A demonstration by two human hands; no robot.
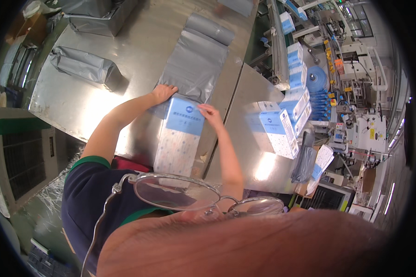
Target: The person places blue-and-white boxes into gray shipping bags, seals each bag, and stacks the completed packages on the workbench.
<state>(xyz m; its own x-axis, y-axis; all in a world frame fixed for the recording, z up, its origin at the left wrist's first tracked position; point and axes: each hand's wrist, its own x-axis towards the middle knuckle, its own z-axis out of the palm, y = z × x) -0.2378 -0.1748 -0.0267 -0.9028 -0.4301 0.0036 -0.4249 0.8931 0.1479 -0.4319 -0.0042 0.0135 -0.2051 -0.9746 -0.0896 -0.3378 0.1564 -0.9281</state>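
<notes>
A long box [180,138], pale blue at its far end and white with dots below, lies in front of me on the metal table. Its far end meets the near edge of a grey plastic bag [194,64], which runs out from a roll [208,30]. At the box's far left corner my left hand [164,93] has its fingers bent over the bag's edge. My right hand [211,114] is at the far right corner, fingertips pinched together at the bag's edge. Whether the box end lies inside the bag is hard to see.
A grey-wrapped package [85,67] lies left on the metal table [138,51], with a grey bin [94,23] behind it. Several blue-and-white boxes [279,131] stand on the right, beside folded grey bags [303,159]. Machinery [356,115] and a conveyor line the far right.
</notes>
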